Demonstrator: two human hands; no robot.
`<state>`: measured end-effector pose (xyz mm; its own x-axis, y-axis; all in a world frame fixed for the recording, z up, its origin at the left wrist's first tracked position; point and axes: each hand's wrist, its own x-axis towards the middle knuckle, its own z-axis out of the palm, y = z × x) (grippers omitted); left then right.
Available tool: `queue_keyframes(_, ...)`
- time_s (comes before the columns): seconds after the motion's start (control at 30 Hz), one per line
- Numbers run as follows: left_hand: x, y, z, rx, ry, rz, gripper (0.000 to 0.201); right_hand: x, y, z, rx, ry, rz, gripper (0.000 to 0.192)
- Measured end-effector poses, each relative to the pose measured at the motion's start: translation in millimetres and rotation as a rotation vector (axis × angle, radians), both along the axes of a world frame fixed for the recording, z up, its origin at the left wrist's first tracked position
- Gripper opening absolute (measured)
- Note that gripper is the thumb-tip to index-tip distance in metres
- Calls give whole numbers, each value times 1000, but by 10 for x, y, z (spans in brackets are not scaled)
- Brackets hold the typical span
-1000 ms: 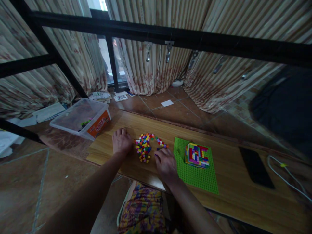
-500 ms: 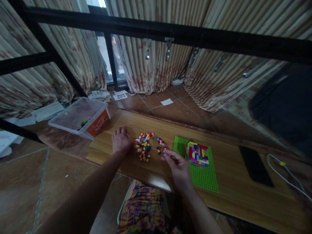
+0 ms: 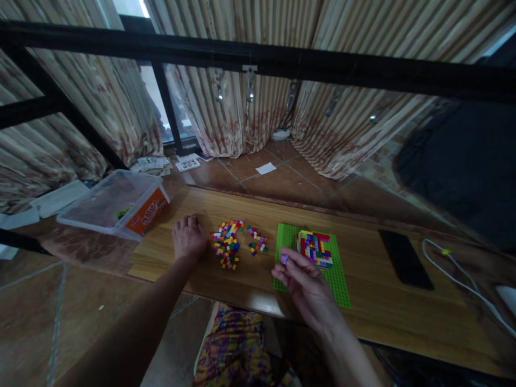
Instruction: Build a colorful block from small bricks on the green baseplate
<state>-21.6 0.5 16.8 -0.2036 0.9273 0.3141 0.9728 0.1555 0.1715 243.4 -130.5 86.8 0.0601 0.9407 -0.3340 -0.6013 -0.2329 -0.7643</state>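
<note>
My left hand (image 3: 189, 238) rests palm down on the wooden table, left of a loose heap of small coloured building bricks (image 3: 226, 244); its fingers are slightly bent and apart, with no held thing showing. Between the thumb and fingertips of my right hand (image 3: 304, 279) is a small purple brick (image 3: 284, 259). That hand hovers over the near left part of a green baseplate (image 3: 342, 285). On the baseplate stands a multicoloured brick structure (image 3: 316, 248), its near side partly hidden by my right hand. A smaller cluster of bricks (image 3: 257, 240) lies between heap and baseplate.
A clear plastic box (image 3: 116, 201) with an orange label stands beyond the table's left end, a few green pieces inside. On the right of the table (image 3: 374, 317) lie a black phone (image 3: 405, 258) and a white cable (image 3: 463, 277). A black metal bar (image 3: 258, 56) crosses ahead.
My right hand has moved right, from beside the smaller brick cluster to over the baseplate, carrying the purple brick. My left hand stays on the table. The view has shifted slightly right.
</note>
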Motion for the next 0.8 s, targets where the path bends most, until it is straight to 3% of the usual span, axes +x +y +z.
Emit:
queue_keyframes(0.4,-43,16,-26,33,45,-28,33,323,-112,43,51,-108,-86,20)
queue_keyframes(0.53,-33,8,-9,11,37,-27,32,477,-188,31,47,-174,-97,28)
queue_keyframes(0.8,4,-20,26,-16,3,3,30,483,-315,-117,16,-446,55,32)
